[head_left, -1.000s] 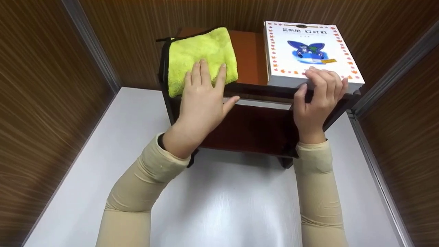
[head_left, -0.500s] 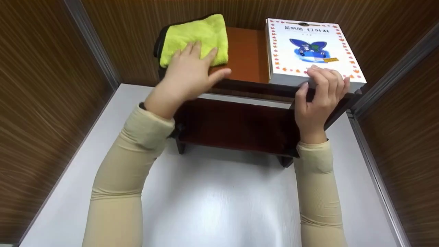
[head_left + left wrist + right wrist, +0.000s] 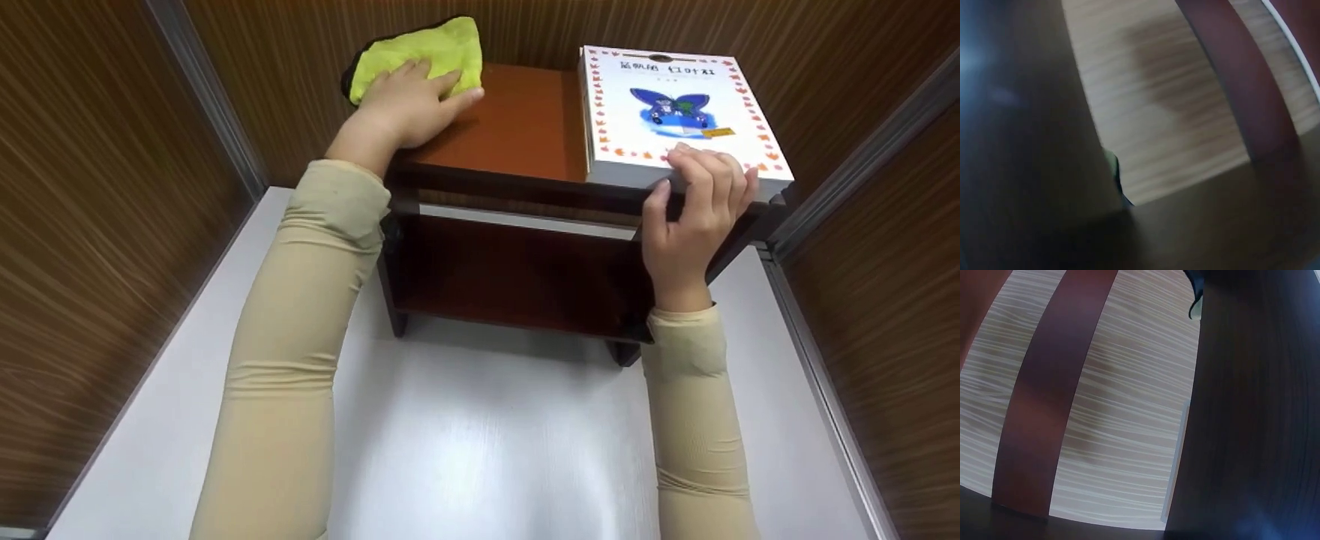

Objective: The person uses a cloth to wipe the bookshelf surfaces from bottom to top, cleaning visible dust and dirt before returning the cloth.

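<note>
In the head view, a folded yellow-green cloth (image 3: 431, 54) with a dark edge lies at the back left of a brown shelf unit's top board (image 3: 517, 124). My left hand (image 3: 409, 105) rests on it, fingers spread across the fabric. On the right end of that board is a thick stack of white books (image 3: 679, 105), with a blue butterfly on the top cover. My right hand (image 3: 694, 217) holds the stack's front edge, fingers bent over the cover and thumb at the front. Only a sliver of the cloth (image 3: 1111, 162) shows in the left wrist view.
Below the top board is a dark red lower shelf (image 3: 517, 274). The unit stands on a white surface (image 3: 495, 442). Wood-grain panels (image 3: 97, 225) enclose it at the back and both sides. The right wrist view shows the shelf's dark underside (image 3: 1247, 410).
My left hand and the cloth have moved from the shelf's front left towards its back, baring more of the brown board. My right hand and the books have stayed in place.
</note>
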{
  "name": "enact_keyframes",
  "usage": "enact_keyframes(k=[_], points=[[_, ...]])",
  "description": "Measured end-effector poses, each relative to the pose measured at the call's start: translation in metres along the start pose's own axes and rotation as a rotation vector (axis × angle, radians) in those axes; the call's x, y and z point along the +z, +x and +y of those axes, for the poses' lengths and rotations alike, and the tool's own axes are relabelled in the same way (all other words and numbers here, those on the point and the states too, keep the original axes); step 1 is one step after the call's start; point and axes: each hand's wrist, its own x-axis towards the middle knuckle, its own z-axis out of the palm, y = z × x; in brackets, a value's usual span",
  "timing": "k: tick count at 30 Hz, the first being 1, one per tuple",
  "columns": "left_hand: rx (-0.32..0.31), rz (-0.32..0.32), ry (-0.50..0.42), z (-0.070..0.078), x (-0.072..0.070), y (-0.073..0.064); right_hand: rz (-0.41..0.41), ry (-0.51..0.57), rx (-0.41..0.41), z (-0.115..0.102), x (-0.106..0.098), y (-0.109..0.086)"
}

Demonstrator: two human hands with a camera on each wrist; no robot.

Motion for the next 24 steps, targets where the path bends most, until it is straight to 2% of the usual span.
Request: enact_keyframes(k=[6, 12, 18, 24], points=[[-0.040, 0.035, -0.006, -0.007, 0.002, 0.013, -0.005, -0.005, -0.003, 0.010, 0.004, -0.004], [-0.037, 0.046, 0.009, -0.006, 0.004, 0.012, -0.005, -0.003, -0.011, 0.012, 0.003, -0.005], [-0.022, 0.043, 0.010, -0.008, 0.005, 0.002, -0.008, 0.002, -0.025, 0.013, 0.003, -0.005], [0.011, 0.072, 0.021, -0.011, 0.008, -0.020, -0.002, 0.004, -0.029, 0.011, 0.002, -0.003]])
